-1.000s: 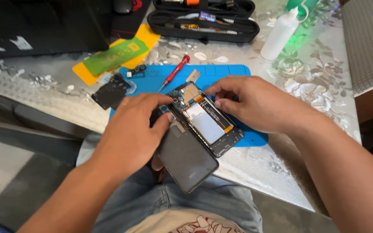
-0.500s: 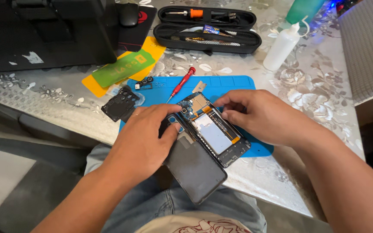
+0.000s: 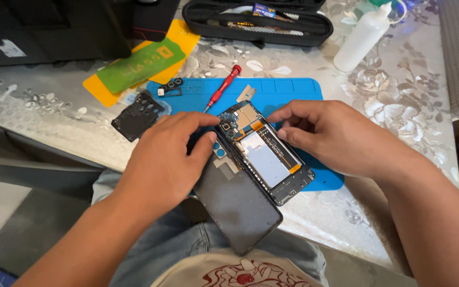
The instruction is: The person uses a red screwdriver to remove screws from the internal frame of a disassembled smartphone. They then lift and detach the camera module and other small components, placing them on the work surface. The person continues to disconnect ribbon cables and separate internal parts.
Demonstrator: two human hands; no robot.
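A: What is seen at the far left?

B: A black plastic cover piece [image 3: 136,115] is laid on the table [image 3: 54,127], just left of the blue work mat [image 3: 288,93]. Behind it, yellow and green plastic cards [image 3: 136,66] are stacked, half under a dark case. They appear to have been set aside there, apart from the work.

A: And the left hand [image 3: 163,159]?

B: It is spread flat, palm down, over the upper left edge of the opened phone [image 3: 264,151]. The fingers [image 3: 203,119] are extended rather than clenched, and the fingertips are pressed near the camera end of the board, seemingly so that the phone is steadied. The dark back panel [image 3: 237,204] is lying beside the phone, tilted and overhanging the table edge above the lap.

A: Where is the phone placed?

B: On the mat, diagonally, its inside turned up, so that the board and the silver battery are exposed. A red screwdriver [image 3: 223,85] and a small metal pry tool [image 3: 246,93] are left on the mat just behind it, within easy reach.

A: The right hand [image 3: 341,138]?

B: It is curled at the phone's upper right edge, thumb and forefinger drawn close together. Whether something small is pinched between them cannot be told.

A: Farther right?

B: A white squeeze bottle [image 3: 362,37] is lying near the black tool case [image 3: 256,24], well apart from the hands.
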